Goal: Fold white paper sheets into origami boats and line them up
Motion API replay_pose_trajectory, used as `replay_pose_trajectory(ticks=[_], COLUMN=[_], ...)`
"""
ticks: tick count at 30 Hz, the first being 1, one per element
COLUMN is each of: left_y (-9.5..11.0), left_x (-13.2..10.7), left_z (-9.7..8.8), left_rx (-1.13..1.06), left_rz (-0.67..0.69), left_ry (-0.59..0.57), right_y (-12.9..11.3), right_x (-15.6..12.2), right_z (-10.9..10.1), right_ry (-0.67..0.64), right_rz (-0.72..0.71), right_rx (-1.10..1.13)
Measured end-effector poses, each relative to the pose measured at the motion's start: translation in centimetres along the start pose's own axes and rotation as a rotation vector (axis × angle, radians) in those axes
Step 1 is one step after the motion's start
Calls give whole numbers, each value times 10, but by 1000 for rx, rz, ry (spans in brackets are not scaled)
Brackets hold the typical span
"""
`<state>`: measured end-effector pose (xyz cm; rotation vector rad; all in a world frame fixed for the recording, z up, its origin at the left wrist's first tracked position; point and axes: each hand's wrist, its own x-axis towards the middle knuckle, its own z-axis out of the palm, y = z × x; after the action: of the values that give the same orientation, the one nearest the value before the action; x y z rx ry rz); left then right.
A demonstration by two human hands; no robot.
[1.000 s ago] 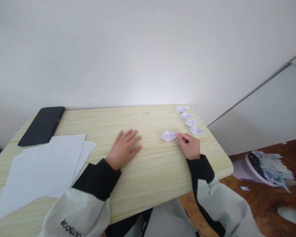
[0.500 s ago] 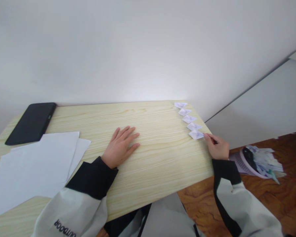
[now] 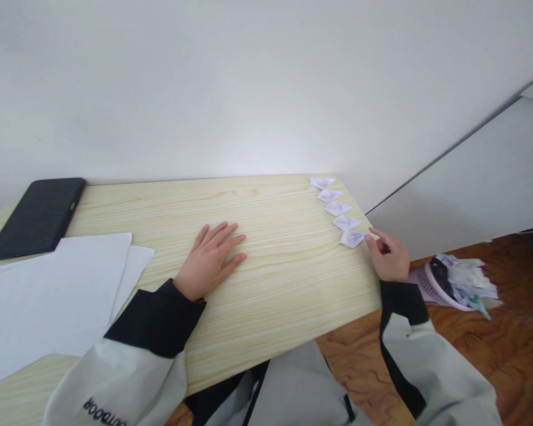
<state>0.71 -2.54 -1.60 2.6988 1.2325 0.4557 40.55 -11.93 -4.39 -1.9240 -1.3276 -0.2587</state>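
My left hand (image 3: 211,260) lies flat on the wooden table, fingers spread and holding nothing. At the table's right edge, my right hand (image 3: 387,255) is beside the tip of the nearest folded paper boat (image 3: 352,238). Its thumb and index finger are slightly apart, and the other fingers curl in. Whether a fingertip still touches the boat I cannot tell. Several similar white paper boats run in a slanting row up to the back right corner, the farthest paper boat (image 3: 321,183) close to the wall.
White paper sheets (image 3: 66,284) lie overlapping on the left of the table (image 3: 284,284). Behind them is a black tablet-like slab (image 3: 38,216). On the floor at right stands a lilac waste basket (image 3: 421,287) heaped with crumpled paper. A white wall rises behind the table.
The thumb and index finger of my right hand have parted from their pinch on the nearest boat's tip. That boat sits slightly farther from its neighbour. My left hand stays flat; the view has shifted slightly.
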Motion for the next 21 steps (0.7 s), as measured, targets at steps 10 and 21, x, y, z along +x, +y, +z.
replay_pose_trajectory(ticks=[10,21], left_y=[0,2], left_x=[0,-4], left_z=[2,-2], left_rx=[2,-7], left_rz=[-5,-46], left_ry=[-2,26], right_y=[-74,-171], right_x=[-20,-39], right_z=[23,62], right_ry=[-23,-338], right_rz=[-442,-658], right_rx=[95,172])
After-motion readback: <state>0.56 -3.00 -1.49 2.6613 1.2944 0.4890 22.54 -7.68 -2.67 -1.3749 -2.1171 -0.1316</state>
